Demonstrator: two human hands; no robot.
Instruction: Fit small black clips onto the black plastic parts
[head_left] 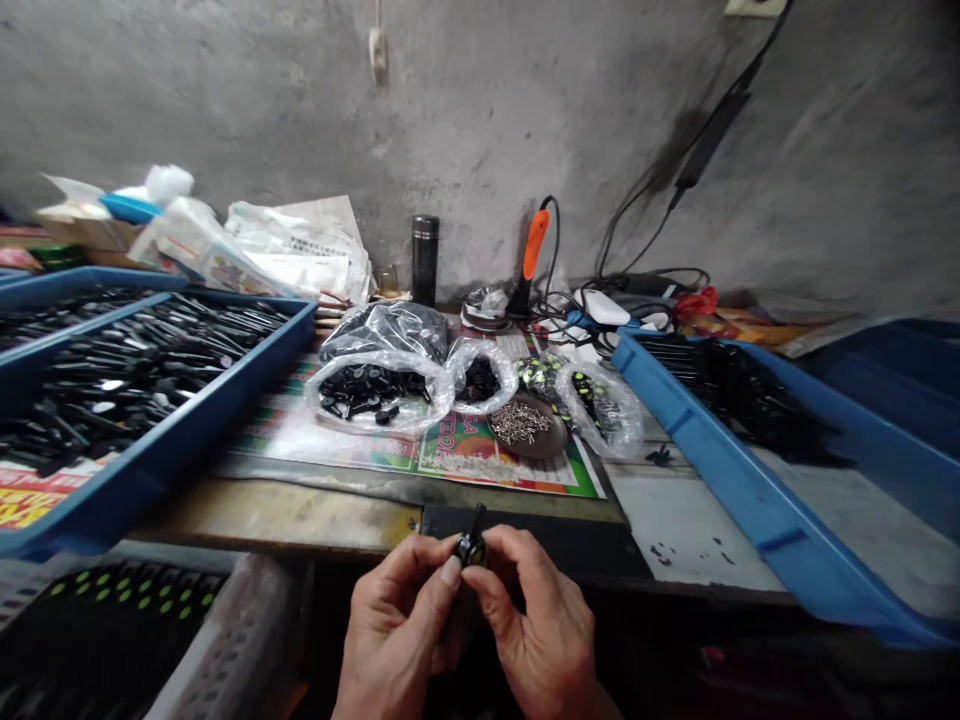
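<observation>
The left hand and the right hand are close together, just in front of the edge of the worktop, and both are clamped on one small black part with a short stem pointing up (its material I cannot tell exactly from this view). The part sits between the thumb and fingers of both hands, so it is partly hidden.

On the left, a blue tray carries many long black pieces lying in a loose heap. On the right, another blue tray holds a dark mass of similar thin pieces. At the lower left, a crate shows black items in neat rows, each with a green dot. So a large quantity already lies in these containers, although I cannot tell from here which pieces are complete.

More stock is still in front of the person. A clear plastic bag holds black parts, a smaller bag holds more of them, and a third bag holds dark parts with green marks. Between them, a round dish carries a pile of small metal screws. All of these sit on a printed paper sheet, and behind them stand a dark flask and an orange-handled electric tool.
</observation>
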